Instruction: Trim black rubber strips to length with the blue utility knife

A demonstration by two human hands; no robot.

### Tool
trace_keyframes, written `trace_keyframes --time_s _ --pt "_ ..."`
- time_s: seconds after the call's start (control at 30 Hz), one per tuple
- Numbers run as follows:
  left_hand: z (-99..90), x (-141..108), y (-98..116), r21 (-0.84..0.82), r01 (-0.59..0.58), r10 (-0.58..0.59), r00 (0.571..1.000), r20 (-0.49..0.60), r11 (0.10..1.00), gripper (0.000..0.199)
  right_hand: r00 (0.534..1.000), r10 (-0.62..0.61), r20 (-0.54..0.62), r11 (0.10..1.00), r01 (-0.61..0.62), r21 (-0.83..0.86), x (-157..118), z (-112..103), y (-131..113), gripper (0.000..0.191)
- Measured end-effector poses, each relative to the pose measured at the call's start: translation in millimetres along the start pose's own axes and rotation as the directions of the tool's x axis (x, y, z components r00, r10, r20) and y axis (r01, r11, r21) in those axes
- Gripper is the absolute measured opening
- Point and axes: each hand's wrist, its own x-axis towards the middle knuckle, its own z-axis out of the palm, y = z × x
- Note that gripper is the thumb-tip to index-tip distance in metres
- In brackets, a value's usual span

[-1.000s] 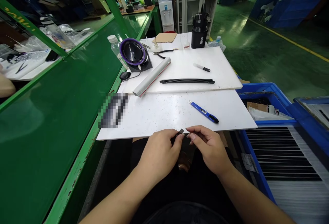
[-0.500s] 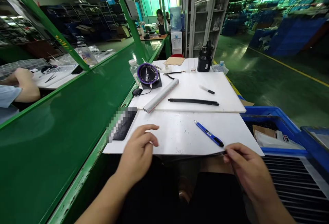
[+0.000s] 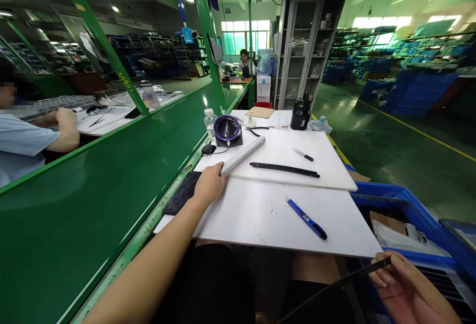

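Head view: right hand (image 3: 409,287) at lower right, thumb and fingers pinched closed on the upper end of a thin black strip (image 3: 344,280), which slopes down-left to the bottom edge of frame. Left hand (image 3: 210,185), left of center, fingers curled at the near end of a long grey tube (image 3: 243,155); can't tell if it's gripping or just touching. Blue cutter (image 3: 305,218) lies right of center on the white tabletop (image 3: 241,215), black strip bundle (image 3: 284,169) above it.
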Motion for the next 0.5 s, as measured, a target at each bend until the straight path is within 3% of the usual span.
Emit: trace_keyframes --time_s 0.17,0.27,0.33,0.4,0.5 --pt "-28.5 -39.9 0.6 -0.232 0.12 -0.168 0.966 -0.197 0.965 0.045 0.999 0.03 -0.039 1.0 -0.03 -0.005 5.4 5.9 -0.4 0.025" --pt "-34.3 -75.4 1.1 -0.481 0.19 -0.339 0.909 -0.244 0.856 0.045 0.999 0.016 0.043 0.999 -0.013 -0.05 7.0 23.8 2.5 0.022" --pt "-35.9 -95.0 6.6 -0.757 0.185 -0.464 0.869 -0.172 0.627 0.036 0.995 -0.032 0.092 0.996 0.039 -0.077 7.4 38.3 3.5 0.019" --pt "-38.9 -109.0 16.8 -0.882 0.172 -0.477 0.876 -0.066 0.439 0.032 0.988 -0.094 0.121 0.989 0.107 -0.102 8.0 52.1 2.0 0.02" --pt "-45.9 -122.0 36.7 -0.914 0.177 -0.38 0.925 0.027 0.366 0.033 0.964 -0.218 0.154 0.957 0.242 -0.159 9.8 69.1 -5.5 0.022"
